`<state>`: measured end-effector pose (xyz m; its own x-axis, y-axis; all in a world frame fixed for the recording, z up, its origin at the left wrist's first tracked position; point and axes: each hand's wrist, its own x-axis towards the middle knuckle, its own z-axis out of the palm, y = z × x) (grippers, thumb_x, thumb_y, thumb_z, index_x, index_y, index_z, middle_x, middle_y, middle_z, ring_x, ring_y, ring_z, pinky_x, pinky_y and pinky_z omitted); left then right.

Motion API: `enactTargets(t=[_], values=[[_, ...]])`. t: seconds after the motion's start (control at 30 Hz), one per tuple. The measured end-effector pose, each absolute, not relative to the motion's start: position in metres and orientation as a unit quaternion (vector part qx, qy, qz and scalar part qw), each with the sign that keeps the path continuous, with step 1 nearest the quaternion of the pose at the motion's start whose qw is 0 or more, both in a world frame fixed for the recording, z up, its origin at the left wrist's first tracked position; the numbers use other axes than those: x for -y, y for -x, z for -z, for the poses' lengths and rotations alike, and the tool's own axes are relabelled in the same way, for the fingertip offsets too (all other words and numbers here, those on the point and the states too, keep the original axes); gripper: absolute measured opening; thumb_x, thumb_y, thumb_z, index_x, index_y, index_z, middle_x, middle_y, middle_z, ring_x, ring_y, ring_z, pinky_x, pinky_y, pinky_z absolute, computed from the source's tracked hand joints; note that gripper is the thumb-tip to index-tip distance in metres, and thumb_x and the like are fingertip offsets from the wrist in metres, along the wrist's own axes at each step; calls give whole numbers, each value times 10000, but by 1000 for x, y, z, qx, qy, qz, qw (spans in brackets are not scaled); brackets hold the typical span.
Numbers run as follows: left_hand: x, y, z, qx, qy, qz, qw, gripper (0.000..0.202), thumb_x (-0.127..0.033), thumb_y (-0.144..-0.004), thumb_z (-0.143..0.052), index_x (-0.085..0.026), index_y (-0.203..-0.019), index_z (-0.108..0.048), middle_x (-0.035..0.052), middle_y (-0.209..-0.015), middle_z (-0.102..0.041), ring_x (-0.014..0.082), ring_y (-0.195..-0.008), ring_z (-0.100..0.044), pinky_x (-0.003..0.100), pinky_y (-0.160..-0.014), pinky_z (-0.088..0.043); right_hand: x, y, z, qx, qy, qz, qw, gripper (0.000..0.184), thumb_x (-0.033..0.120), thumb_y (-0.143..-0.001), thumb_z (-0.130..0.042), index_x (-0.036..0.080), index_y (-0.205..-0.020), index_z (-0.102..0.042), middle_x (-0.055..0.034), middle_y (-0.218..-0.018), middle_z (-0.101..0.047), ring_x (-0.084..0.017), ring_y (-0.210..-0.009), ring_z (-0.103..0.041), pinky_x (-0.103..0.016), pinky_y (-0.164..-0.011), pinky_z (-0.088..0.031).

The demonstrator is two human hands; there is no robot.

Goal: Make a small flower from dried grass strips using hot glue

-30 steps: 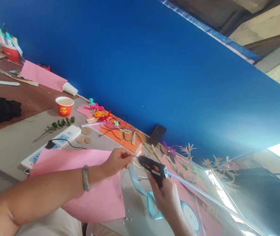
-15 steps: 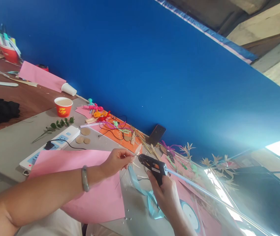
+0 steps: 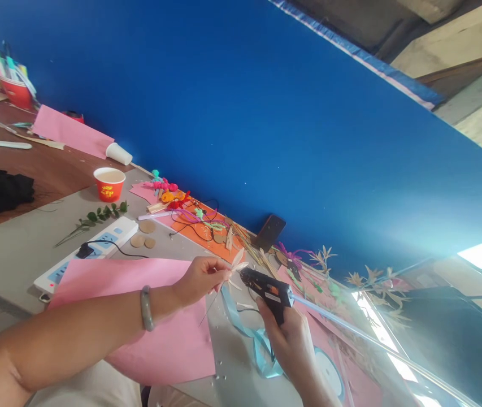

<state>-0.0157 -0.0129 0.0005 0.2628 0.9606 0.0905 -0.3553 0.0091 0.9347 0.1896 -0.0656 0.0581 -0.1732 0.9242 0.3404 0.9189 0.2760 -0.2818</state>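
Observation:
In the head view, my left hand (image 3: 204,278) pinches a small pale flower-like piece (image 3: 238,263) with thin petals; a thin dark stem hangs below the fingers. My right hand (image 3: 294,339) is wrapped round the grip of a black glue gun (image 3: 268,288). A long clear glue stick (image 3: 334,316) sticks out of its back end. The gun's nozzle points left and sits close beside the pale petals; whether they touch I cannot tell. Beneath my left forearm lies a pink sheet (image 3: 173,345). Light blue ribbon (image 3: 261,350) curls on the table under the glue gun.
Left of the pink sheet are a white power strip (image 3: 128,228), a leafy green sprig (image 3: 101,215), wooden discs (image 3: 147,226) and a red paper cup (image 3: 109,185). Pipe cleaners and strips lie on orange paper (image 3: 200,234). A phone (image 3: 269,232) leans against the blue partition (image 3: 241,113).
My right hand has drawn the glue gun slightly to the right, away from the pale piece. More of the petals now show. My left hand has stayed nearly still.

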Motion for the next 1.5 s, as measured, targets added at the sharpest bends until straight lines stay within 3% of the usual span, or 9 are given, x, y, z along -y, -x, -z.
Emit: enactTargets(t=[0.4,1.5], values=[[13,16,-1,-319,-475,-520,634,218,-347,-754,-638,-131,-726,-629,-52,-458,-477,65,-427,-403,195,-435,-294,65,-191,-53,771,597,11,223,451,502,-880,-453,234,-538,-332,40,-434,-374,-103,-392,-313,-227,-351,-214],[13,16,-1,-323,-477,-515,635,254,-372,-752,-650,-119,-736,-647,-41,-467,-485,64,-435,-405,195,-440,-310,65,-187,-56,765,607,30,214,473,534,-871,-439,251,-518,-300,40,-405,-351,-106,-365,-300,-247,-336,-211]])
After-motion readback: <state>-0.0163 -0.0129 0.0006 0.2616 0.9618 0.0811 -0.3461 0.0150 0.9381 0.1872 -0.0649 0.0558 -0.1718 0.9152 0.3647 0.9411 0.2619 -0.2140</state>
